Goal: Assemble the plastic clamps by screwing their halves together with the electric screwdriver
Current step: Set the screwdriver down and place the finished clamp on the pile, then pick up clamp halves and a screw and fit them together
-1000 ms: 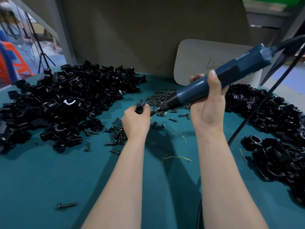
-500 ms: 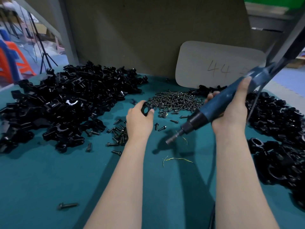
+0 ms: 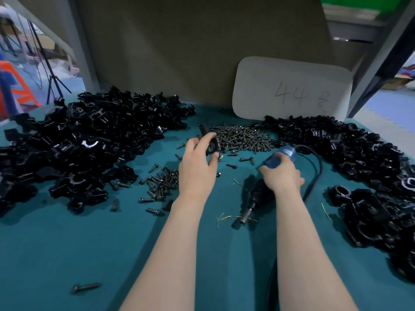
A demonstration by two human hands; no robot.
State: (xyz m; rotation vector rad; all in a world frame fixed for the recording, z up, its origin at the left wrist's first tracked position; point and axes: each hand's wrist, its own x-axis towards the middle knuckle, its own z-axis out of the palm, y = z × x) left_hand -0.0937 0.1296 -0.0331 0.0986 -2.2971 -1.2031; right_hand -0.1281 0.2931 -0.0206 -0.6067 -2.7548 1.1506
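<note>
Clamp (image 3: 215, 144), pinched between the thumb and fingers of the left hand (image 3: 197, 169), hangs just above the near edge of the screws (image 3: 242, 138) at the middle of the table (image 3: 67, 254). A second ago the screwdriver (image 3: 258, 195) had its bit against this clamp. It has since swung away and down, and now lies low beside the left forearm with its nose pointing back toward the person. Whether the nose touches the cloth cannot be told. That suggests the driving on this piece is finished, or at least paused, and the clamp is free to be turned, checked or dropped on a heap.

The right hand (image 3: 280, 176) comes down palm first, fingers wrapped round the tool's blue body, and the cord (image 3: 318, 169) loops off behind it. The left wrist is raised and the forearm reaches forward, with the index finger laid across the clamp's top. Both forearms run nearly parallel up from the lower edge of the view.

Black clamp parts lie in a left heap (image 3: 89, 142) and a right heap (image 3: 359, 164) on either side of the work. A smaller scatter of screws sits just left of the left wrist, and a card (image 3: 292, 88) marked 44 leans against the back wall.
</note>
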